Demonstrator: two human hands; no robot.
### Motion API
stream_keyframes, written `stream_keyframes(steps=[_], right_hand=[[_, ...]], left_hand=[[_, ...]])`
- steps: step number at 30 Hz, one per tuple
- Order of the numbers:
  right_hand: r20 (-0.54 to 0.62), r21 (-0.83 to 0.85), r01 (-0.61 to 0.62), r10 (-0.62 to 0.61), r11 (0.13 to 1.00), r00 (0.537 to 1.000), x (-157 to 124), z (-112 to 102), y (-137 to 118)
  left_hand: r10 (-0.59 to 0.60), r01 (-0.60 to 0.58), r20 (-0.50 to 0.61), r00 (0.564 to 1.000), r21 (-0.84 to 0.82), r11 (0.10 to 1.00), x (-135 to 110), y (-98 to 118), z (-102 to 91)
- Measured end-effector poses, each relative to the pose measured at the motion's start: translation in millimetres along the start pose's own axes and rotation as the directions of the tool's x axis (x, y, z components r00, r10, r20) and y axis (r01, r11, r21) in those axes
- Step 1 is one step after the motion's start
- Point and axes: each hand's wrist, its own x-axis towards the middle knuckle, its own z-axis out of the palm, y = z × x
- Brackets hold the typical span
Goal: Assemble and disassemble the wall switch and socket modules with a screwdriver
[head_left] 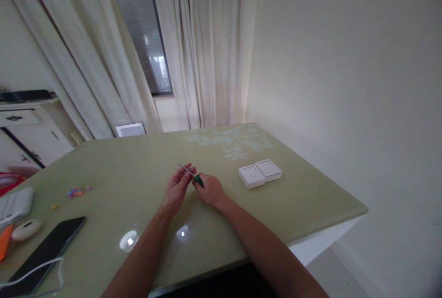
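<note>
A screwdriver [199, 180] with a green handle and a thin metal shaft is held above the middle of the table. My right hand [211, 190] is closed around its handle, and the shaft points up and to the left. Beside it, my left hand [176, 188] has its thumb and fingers curled about the shaft; whether it grips firmly is hard to see. To the right of my hands, a white wall socket [251, 175] lies on the table, joined edge to edge with a white switch panel [268, 168].
The pale green table [131, 173] meets the wall on its right. At left lie a dark phone [44, 254], a white cable [34, 270], small colourful beads [76, 192], a round white object [26, 230] and an orange item [5, 242]. Curtains [207, 49] hang behind.
</note>
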Motion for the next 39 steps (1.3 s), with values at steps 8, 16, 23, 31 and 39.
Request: stream_keyframes(steps=[8,16,23,31,39], right_hand=[[0.029,-0.039,0.011,-0.01,0.999,1.0,-1.5,-5.4,-3.2],[-0.005,-0.032,-0.021,0.021,0.999,1.0,-0.7,-3.5,-0.7],[0.0,0.02,0.004,-0.004,1.0,1.0,0.0,-2.0,-1.6],[-0.027,0.017,-0.02,0.02,1.0,0.999,3.0,-4.2,4.4],[0.009,-0.013,-0.002,0.002,1.0,1.0,1.5,-1.7,2.7]], left_hand=[[0.071,-0.072,-0.105,0.992,-0.004,0.997,11.8,1.3,-17.2],[0.04,-0.041,-0.015,0.999,-0.043,0.998,6.1,6.1,-10.7],[0.047,-0.046,0.016,0.999,-0.062,0.997,4.3,9.2,-10.1],[0.011,-0.008,0.058,0.998,-0.053,0.999,-1.0,11.1,-1.0],[0.033,-0.033,-0.011,0.999,0.015,0.999,6.1,-1.3,-11.5]])
